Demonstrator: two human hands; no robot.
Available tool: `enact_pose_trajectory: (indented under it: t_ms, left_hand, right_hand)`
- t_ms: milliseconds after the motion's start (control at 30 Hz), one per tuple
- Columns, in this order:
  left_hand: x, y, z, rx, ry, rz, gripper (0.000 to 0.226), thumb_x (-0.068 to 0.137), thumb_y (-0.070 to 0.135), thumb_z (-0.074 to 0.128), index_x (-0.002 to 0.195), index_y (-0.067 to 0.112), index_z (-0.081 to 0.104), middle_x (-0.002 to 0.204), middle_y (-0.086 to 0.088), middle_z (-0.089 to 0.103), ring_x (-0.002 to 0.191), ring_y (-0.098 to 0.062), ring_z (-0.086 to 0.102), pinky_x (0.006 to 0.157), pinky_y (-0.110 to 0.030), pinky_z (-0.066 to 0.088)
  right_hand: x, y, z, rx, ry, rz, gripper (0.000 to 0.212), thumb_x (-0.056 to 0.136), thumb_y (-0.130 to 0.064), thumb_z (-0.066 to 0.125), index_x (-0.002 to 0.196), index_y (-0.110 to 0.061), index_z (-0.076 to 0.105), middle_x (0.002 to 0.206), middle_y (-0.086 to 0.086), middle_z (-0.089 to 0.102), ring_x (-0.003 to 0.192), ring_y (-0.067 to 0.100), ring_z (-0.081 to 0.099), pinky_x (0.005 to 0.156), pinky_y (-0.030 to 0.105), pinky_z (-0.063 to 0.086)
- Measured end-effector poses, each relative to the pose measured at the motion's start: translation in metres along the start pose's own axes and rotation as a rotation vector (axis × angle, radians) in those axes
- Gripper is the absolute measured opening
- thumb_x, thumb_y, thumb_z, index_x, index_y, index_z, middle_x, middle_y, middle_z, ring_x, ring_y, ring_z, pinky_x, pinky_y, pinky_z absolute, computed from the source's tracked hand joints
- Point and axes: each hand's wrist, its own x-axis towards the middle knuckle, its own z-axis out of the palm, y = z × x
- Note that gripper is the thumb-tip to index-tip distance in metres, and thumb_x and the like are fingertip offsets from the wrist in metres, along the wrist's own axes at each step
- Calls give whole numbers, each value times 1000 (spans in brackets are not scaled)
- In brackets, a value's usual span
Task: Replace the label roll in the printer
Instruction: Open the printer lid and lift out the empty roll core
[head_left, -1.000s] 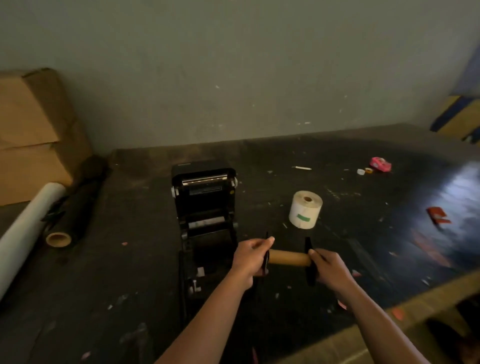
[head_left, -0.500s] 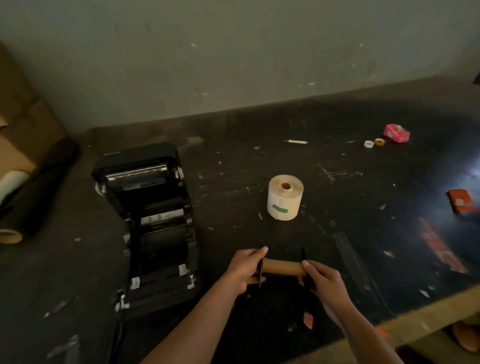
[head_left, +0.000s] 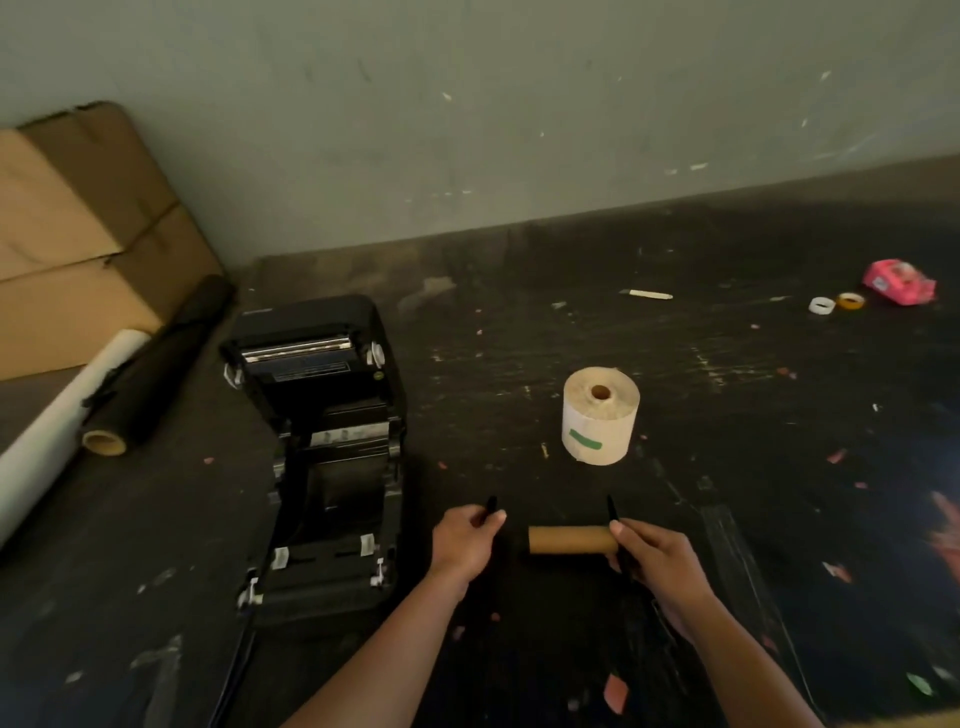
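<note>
Two hands worked the old spindle in the head view, just right of the printer (head_left: 317, 447). My left hand (head_left: 465, 543) pinched the left black guide (head_left: 490, 505) between thumb and curled fingers. That guide stood apart from the brown core (head_left: 570, 539), with dark table showing between them, so I judged it was already off that end and that I held it out to the side to clear the core. My right hand (head_left: 655, 558) gripped the right guide (head_left: 613, 514) with the thumb laid against the core's end, steadying the tube so that it would not slide. Whether a black shaft ran through the core I could not tell against the dark table.

The core was bare cardboard, no labels left on it, which was why it was out of the machine. The printer sat at about nine o'clock from my hands, lid thrown back toward the wall and its roll bay open and dark, left that way, I judged, to take the reloaded spindle. The new roll (head_left: 600, 415) stood on end at twelve o'clock from the core, near but not touching, its hole facing up and a green strip on its side, placed in easy reach for the swap.

Far off at two o'clock lay a pink packet (head_left: 900, 281) and two small rings. At ten o'clock boxes (head_left: 88, 234) leaned at the wall with a black roll (head_left: 156, 364) and a white roll (head_left: 62, 415) beside them, none of it needed for this job.
</note>
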Motion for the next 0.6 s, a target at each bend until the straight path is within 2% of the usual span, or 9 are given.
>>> enact_pose_trajectory:
  t_ms: [100,167,300,433,500,600]
  left_hand:
    - [-1,-7,-4,280,74,124,37,93,35,59,127,20,60,121,0,58,109,-14,57,92,-27,46]
    - [-3,-15,-4,369,96,161,43,92,34,61,132,20,56,130,-2,53,117,-16,55,96,-28,46]
    - [-7,-30,-3,409,99,163,45,90,27,65,133,20,54,134,-2,50,123,-16,51,103,-30,46]
    - [-12,-21,-2,339,135,186,44,92,29,62,133,18,53,136,-3,49,125,-16,50,101,-27,44]
    - [-17,-2,0,259,87,261,46,93,33,59,136,18,51,137,-3,52,125,-14,50,98,-24,41]
    - [-26,32,7,229,-133,344,65,89,39,64,145,19,38,142,-2,49,130,-16,47,103,-29,40]
  right_hand:
    - [3,0,0,6,-7,11,26,91,-19,62,114,-8,67,84,18,68,65,16,60,60,26,48]
    - [3,3,-1,-4,-12,4,29,91,-20,61,116,-6,66,86,17,67,68,17,61,61,24,48]
    - [2,8,-3,-37,8,-1,34,91,-23,61,120,-6,64,87,17,69,75,21,64,69,30,49]
    - [-4,6,-5,2,16,8,33,91,-20,60,121,-5,62,92,19,68,76,21,63,67,28,49]
    - [-6,3,-7,46,0,4,33,91,-19,60,121,-5,62,94,20,67,79,24,63,73,32,52]
    - [-12,-7,-11,91,-9,-21,28,91,-18,60,117,-7,65,94,20,67,82,26,63,81,38,52]
